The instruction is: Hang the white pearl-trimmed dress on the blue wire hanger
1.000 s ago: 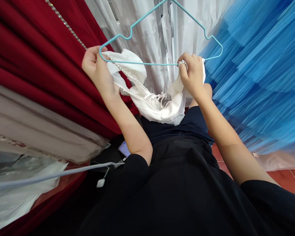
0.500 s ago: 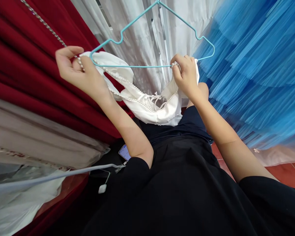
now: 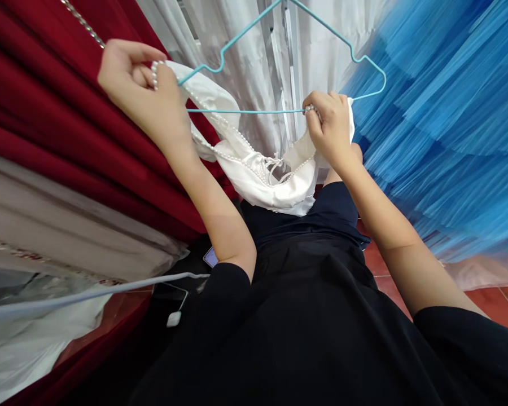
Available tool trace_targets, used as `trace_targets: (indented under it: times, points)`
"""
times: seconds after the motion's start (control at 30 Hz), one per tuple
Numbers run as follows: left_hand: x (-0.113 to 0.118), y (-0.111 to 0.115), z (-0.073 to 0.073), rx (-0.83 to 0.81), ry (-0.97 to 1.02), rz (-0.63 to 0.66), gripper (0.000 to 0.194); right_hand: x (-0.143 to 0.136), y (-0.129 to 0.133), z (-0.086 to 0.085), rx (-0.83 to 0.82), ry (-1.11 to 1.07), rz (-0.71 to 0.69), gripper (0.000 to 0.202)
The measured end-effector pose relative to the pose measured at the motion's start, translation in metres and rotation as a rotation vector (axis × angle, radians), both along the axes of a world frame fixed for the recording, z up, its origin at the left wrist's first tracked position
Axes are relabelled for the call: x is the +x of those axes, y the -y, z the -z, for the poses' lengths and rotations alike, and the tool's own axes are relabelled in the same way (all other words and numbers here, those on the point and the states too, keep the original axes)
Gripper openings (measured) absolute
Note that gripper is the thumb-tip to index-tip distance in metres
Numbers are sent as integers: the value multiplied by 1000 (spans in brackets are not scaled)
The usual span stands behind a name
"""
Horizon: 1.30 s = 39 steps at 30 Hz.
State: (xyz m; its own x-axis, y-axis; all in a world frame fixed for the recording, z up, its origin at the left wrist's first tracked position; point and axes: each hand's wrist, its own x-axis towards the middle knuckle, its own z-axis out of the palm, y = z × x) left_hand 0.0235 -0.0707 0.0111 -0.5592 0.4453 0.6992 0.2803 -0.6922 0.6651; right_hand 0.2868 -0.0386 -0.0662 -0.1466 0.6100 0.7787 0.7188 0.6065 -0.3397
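A white garment with pearl-beaded edges and laces hangs in folds between my hands, above my lap. My left hand, at the upper left, pinches one pearl-trimmed strap and holds it raised by the left end of a light blue clothes hanger. That end of the hanger is partly hidden behind the hand and strap. On the other side, my right hand is closed around the hanger's lower bar together with the other pearl-edged part of the garment. White fabric shows beyond its knuckles.
Red cloth hangs on the left, with pale fabric below it. Blue tulle fills the right side. White drapes hang ahead. A phone and a pale cable are beside my left elbow.
My left hand has risen, lifting the strap higher over the hanger's left end. The hanger and my right hand appear shifted slightly to the right.
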Motion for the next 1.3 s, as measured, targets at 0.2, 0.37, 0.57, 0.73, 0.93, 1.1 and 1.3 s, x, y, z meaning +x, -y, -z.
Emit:
trace_targets:
  times: [0.2,0.37,0.57,0.73,0.93,1.1,1.3]
  points:
    - [-6,-14,13,-24,-467,-256,34,-2,-7,5,-43,-58,-29,35]
    - [-1,-15,9,0,-476,-336,40,-6,-2,5,-33,-47,-28,36]
    - [22,-33,-13,-115,-615,-201,31,-10,0,5,-38,2,-42,29]
    - [39,-45,-3,-112,-495,-84,26,-6,-4,9,42,38,25,28]
    - [41,-40,19,-222,-582,-70,21,-1,-1,7,26,91,53,31]
    - [74,-21,26,-84,-619,23,17,-5,-5,10,9,56,0,55]
    - [117,-26,62,-246,-904,42,24,-1,-15,17,41,25,-13,52]
